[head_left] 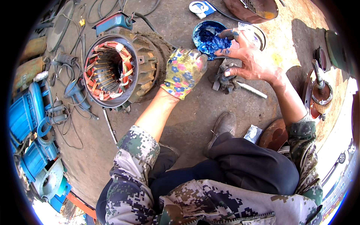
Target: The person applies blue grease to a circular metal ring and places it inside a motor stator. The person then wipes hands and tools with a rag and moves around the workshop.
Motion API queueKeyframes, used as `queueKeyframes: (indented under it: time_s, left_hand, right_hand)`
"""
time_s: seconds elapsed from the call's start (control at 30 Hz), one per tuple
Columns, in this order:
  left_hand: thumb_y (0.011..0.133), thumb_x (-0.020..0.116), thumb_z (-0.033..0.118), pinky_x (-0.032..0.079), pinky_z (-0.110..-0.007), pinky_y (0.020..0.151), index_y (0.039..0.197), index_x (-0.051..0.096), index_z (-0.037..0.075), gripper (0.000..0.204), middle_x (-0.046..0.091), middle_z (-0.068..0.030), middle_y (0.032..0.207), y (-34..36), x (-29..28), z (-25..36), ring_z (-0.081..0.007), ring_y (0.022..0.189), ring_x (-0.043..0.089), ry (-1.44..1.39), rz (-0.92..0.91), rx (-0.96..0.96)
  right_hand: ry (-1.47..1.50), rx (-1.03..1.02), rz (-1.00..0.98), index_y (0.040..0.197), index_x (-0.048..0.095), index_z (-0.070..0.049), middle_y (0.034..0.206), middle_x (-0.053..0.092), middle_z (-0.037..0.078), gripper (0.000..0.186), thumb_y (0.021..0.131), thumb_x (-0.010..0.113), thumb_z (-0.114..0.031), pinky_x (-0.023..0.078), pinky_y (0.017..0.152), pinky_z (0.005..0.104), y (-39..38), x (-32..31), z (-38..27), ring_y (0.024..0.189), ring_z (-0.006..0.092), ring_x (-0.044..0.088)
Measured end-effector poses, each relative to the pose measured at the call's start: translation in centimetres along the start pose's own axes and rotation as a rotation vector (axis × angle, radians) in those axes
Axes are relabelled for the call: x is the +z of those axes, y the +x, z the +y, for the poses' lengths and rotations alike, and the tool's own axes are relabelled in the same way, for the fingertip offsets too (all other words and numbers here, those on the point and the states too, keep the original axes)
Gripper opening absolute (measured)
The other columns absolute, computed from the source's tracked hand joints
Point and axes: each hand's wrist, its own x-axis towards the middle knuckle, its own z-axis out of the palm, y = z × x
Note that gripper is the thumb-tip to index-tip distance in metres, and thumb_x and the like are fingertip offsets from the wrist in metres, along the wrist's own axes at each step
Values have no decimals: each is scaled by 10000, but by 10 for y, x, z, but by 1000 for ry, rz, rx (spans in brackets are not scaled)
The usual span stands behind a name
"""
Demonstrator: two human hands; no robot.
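Observation:
My left hand [184, 72], in a yellow flowered work glove, has its fingers curled at the near left edge of a tub [195, 34] of blue grease [210, 42]. My right hand [249, 56] is bare and blue-smeared. Its fingers are spread, with the foremost ones reaching over the grease and touching it. Below that hand lies a crumpled dark grey rag or glove [226, 78], with a pale metal rod [253, 90] sticking out from it. Left of my gloved hand, an electric motor housing [144, 62] lies on its side, its red-wrapped copper windings [128, 60] showing through the open end.
Blue motor parts [28, 116] crowd the far left, near a blue-grey power tool [77, 93] and tangled cables. A rusty round pan [253, 10] stands at the back. A shaft with a flange [320, 88] is at the right. A small plastic bag [253, 134] lies beside my shoe [225, 125].

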Motion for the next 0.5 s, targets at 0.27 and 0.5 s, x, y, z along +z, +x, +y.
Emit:
queueKeyframes:
  time_s: [0.27,0.5]
  left_hand:
    - [797,803,119,524,-414,725,945,715,128,172,671,-44,838,1,2,-4,-263,776,676,-20,45,29]
    - [795,808,118,524,-411,727,945,716,134,176,678,-38,846,1,0,-3,-255,786,678,-18,46,31]
  right_hand:
    - [-169,7,33,1303,750,-297,1559,464,107,554,769,864,-389,390,1140,520,-7,-4,7,1389,363,448]
    - [-246,-46,4,1288,749,-273,1551,472,107,595,719,887,-378,393,1136,525,-1,-7,7,1407,361,443]
